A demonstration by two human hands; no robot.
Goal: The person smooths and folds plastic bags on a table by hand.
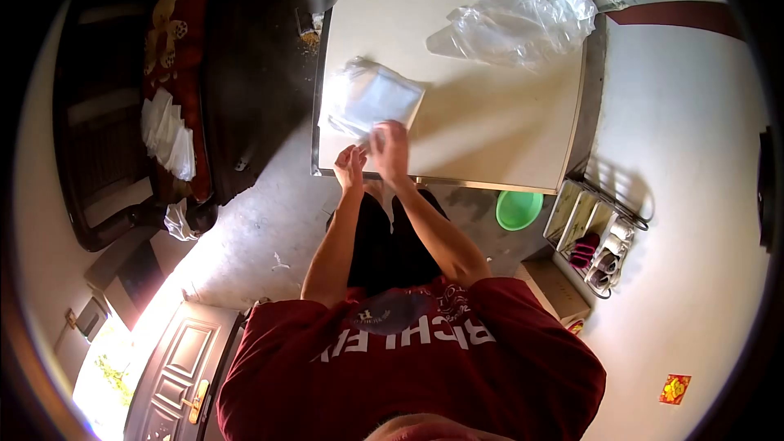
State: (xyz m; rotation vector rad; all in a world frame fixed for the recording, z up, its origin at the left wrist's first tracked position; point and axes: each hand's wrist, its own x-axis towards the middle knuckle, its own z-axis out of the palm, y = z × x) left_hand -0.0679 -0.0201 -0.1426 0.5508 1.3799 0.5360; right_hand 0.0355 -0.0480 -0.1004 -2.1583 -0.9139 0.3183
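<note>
On the light tabletop (506, 126), near its front left corner, lies a stack of clear plastic bags (380, 98), flat and crinkled. My left hand (351, 167) is at the front edge, just below the bags, with fingers pinched together; what is between them is too small to make out. Beside it, my right hand (390, 149) is over the lower edge of the stack. Motion smears its fingers, so its grip does not show. Farther back on the right is a loose, crumpled clear plastic bag (523, 20).
A green basin (518, 209) sits on the floor under the table's front edge. To its right are a shoe rack (600, 237) with several shoes and a cardboard box (551, 286). White plastic bags (169, 135) hang by the dark wooden furniture on the left. A door (181, 367) stands behind.
</note>
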